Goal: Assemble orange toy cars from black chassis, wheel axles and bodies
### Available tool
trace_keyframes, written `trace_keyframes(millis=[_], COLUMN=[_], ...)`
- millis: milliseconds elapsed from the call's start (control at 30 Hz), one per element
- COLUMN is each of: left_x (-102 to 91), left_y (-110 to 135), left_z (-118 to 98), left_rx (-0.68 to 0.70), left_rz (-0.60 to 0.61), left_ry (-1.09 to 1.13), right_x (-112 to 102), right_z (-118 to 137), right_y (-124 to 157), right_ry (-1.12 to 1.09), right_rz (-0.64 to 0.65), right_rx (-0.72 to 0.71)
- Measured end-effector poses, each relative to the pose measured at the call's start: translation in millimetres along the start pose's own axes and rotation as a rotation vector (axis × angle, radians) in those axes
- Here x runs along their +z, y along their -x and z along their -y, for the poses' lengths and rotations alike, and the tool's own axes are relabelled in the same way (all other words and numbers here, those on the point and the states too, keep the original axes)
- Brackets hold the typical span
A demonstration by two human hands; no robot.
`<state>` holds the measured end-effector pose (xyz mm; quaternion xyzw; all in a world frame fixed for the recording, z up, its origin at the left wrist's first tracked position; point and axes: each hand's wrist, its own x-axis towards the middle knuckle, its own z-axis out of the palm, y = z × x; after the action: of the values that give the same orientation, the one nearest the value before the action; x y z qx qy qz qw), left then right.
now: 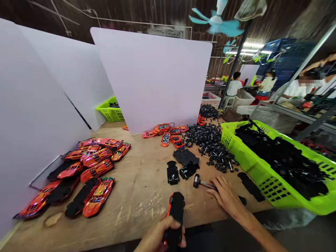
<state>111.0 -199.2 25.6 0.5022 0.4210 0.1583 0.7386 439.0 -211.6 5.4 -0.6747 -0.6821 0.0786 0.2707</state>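
My left hand [160, 234] is closed around a toy car [175, 215] held upside down, its black chassis facing up and a red body edge showing, at the table's near edge. My right hand [225, 196] rests on the wooden table [141, 189] with fingers stretched over the handle of a small hammer [201, 183], whose black head points left. Just beyond lie loose black chassis plates [181, 164] and a heap of black wheels on axles [210, 143].
A lime basket [252, 164] full of black parts stands at the right. Finished red cars [91, 168] are piled at the left, more [170, 134] by a white divider board [154, 80]. Another green basket [110, 112] sits behind. People work at benches far right.
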Motion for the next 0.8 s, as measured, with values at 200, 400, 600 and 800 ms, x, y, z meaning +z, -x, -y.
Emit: trace_keyframes(millis=[200,400,600,800], left_x=[-26.6,-33.7,-33.7,-34.3], left_y=[-22,-23,-28,-31], left_z=[-43,-26,-16,-13], left_rx=[-0.169,-0.239,-0.173,-0.125], left_rz=[0.042,-0.225,-0.295,-0.321], left_ry=[0.194,0.071,0.001,0.007], right_x=[-4,-1,19,17], right_z=[12,58,85,80], right_y=[5,12,3,2], right_ry=[-0.089,-0.313,-0.385,-0.255], right_rz=[0.113,0.138,0.050,0.132], right_rx=[-0.028,-0.104,-0.197,-0.263])
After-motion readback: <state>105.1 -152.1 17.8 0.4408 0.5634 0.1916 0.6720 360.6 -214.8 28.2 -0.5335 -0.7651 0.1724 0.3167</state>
